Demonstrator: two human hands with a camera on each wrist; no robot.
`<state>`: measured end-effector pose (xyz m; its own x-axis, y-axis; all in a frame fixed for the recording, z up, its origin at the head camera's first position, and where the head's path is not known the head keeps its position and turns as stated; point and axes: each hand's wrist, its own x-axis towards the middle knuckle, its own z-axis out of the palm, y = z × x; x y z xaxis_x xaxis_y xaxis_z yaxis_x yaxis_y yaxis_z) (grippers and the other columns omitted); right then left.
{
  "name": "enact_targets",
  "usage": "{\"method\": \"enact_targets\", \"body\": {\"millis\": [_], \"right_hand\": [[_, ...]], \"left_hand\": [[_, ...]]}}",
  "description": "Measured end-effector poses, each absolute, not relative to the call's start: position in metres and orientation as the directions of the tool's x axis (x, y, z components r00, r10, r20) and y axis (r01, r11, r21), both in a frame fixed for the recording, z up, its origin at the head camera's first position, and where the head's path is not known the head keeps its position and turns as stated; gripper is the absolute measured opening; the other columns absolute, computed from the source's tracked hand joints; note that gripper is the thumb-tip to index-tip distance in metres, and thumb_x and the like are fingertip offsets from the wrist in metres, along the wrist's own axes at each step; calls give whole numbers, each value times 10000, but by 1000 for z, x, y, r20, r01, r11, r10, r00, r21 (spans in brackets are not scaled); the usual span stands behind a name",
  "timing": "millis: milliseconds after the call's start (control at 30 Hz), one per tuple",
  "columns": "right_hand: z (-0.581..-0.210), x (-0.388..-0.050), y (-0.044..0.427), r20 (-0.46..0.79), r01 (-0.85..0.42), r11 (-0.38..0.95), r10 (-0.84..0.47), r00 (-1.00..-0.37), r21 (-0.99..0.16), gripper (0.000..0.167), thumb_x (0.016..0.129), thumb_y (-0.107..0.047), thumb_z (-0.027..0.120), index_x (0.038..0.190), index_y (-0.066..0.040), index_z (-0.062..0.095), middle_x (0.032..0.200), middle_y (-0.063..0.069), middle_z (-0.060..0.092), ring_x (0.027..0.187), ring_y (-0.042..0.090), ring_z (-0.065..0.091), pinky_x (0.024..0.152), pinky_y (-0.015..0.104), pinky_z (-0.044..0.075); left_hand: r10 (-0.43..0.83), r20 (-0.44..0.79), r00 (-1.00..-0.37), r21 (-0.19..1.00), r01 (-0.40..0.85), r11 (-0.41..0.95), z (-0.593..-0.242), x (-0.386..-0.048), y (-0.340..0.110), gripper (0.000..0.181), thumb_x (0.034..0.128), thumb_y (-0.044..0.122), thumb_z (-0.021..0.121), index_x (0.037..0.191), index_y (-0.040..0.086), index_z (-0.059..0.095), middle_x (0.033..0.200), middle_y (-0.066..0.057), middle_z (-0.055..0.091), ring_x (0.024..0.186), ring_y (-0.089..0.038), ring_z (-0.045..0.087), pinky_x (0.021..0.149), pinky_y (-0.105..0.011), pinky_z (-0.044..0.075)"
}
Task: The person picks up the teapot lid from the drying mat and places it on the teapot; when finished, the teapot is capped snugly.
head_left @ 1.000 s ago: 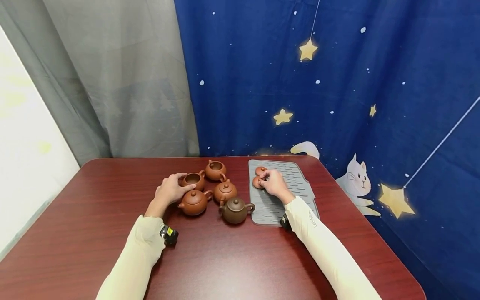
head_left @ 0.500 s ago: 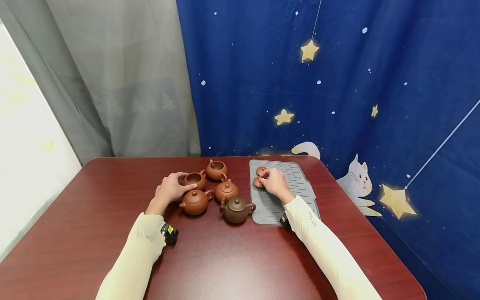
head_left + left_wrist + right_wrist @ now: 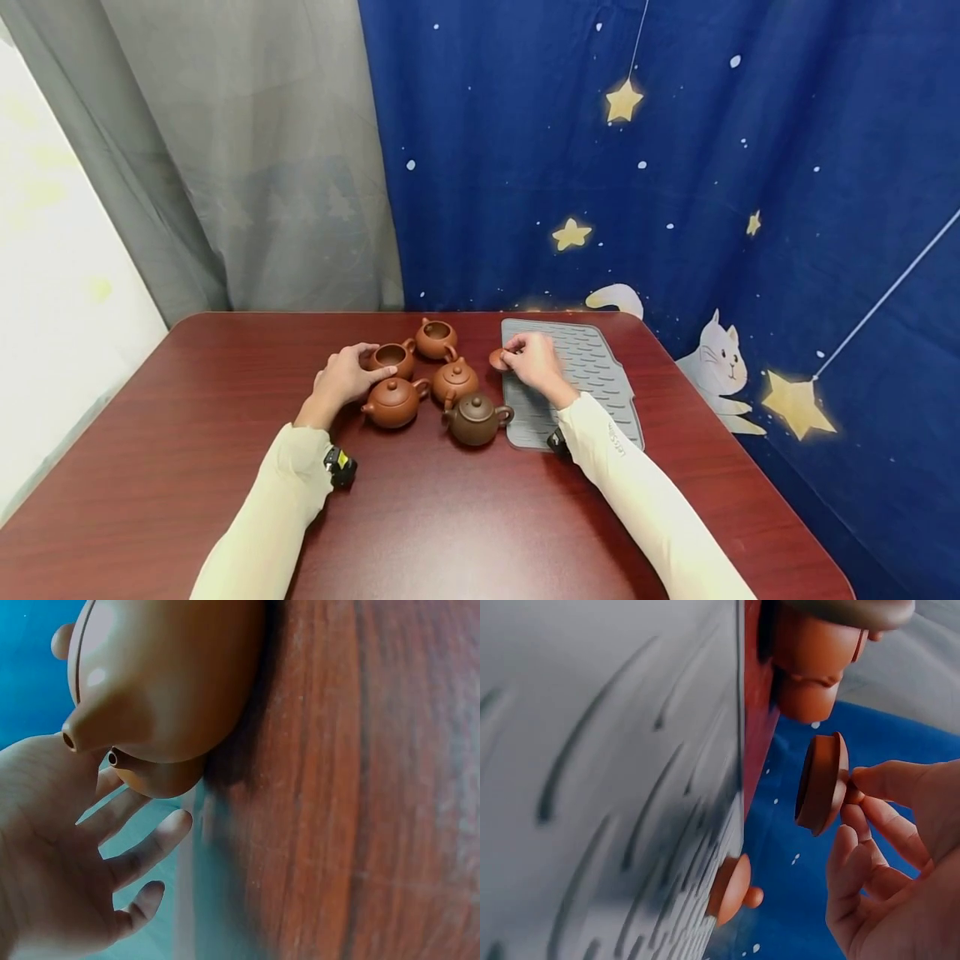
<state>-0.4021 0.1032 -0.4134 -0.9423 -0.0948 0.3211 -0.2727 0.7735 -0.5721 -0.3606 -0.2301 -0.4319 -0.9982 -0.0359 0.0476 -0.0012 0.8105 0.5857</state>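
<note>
My left hand [image 3: 343, 379] grips a lidless reddish-brown teapot [image 3: 393, 358], thumb in front and fingers at the back. In the left wrist view that pot [image 3: 161, 778] is mostly hidden behind a lidded reddish-brown teapot [image 3: 176, 675], and several of my fingers stretch past it. My right hand [image 3: 534, 362] pinches a small teapot lid [image 3: 825, 784] by its knob, held clear of the grey mat [image 3: 592, 375] near its left edge. A second lid [image 3: 731, 889] lies on the mat, knob up; my right hand hides it in the head view.
Another lidless teapot [image 3: 436, 337] stands behind the group. A lidded reddish-brown teapot [image 3: 454, 383] and a dark brown lidded teapot [image 3: 476, 421] stand between my hands, close together. The dark pot's handle nearly meets the mat's left edge. Curtains [image 3: 487, 167] hang behind the table.
My right hand has lifted one lid off the mat and moved it left, toward the teapots. My left hand stays at the lidless teapot. The view has shifted slightly.
</note>
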Motion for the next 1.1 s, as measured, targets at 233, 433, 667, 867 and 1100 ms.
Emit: {"method": "enact_targets", "body": {"millis": [233,433,667,867,1100], "right_hand": [[-407,-398,86,339,-308,723,-109,-935,-618,53,832,-181,787,855,-136,771,803,-34,718,669,106,596,633,294,473],[-405,-396,74,361,-361,694,-155,-919,-622,49,836,-164,796,853,-127,768,770,-51,710,663,88,583,671,273,457],[-400,-392,61,345,-368,675,-176,-922,-639,59,857,-171,786,875,-125,754,804,-31,710,744,117,627,696,293,491],[-393,-389,49,350,-392,654,-201,-915,-647,50,858,-158,785,870,-117,759,798,-33,712,744,114,634,697,287,502],[-391,-387,39,361,-424,639,-236,-902,-642,57,862,-160,779,876,-105,771,789,-48,720,748,96,640,720,279,503]], "left_hand": [[-28,58,-998,574,11,819,-432,-360,-231,703,877,561,679,1424,149,521,1417,-175,528,1278,-460,447,958,-669,347],[-34,55,-998,566,3,824,-432,-359,-231,707,881,566,672,1431,151,512,1413,-181,532,1282,-465,446,961,-666,344],[-37,65,-997,562,6,827,-433,-360,-229,716,878,579,669,1431,152,511,1404,-188,539,1270,-473,460,955,-660,347],[-34,64,-997,559,8,829,-433,-361,-230,705,877,577,669,1422,157,516,1391,-173,552,1266,-456,472,958,-655,356],[-38,60,-997,559,2,829,-433,-359,-229,708,877,581,667,1426,160,513,1401,-171,547,1279,-455,465,962,-657,350]]}}
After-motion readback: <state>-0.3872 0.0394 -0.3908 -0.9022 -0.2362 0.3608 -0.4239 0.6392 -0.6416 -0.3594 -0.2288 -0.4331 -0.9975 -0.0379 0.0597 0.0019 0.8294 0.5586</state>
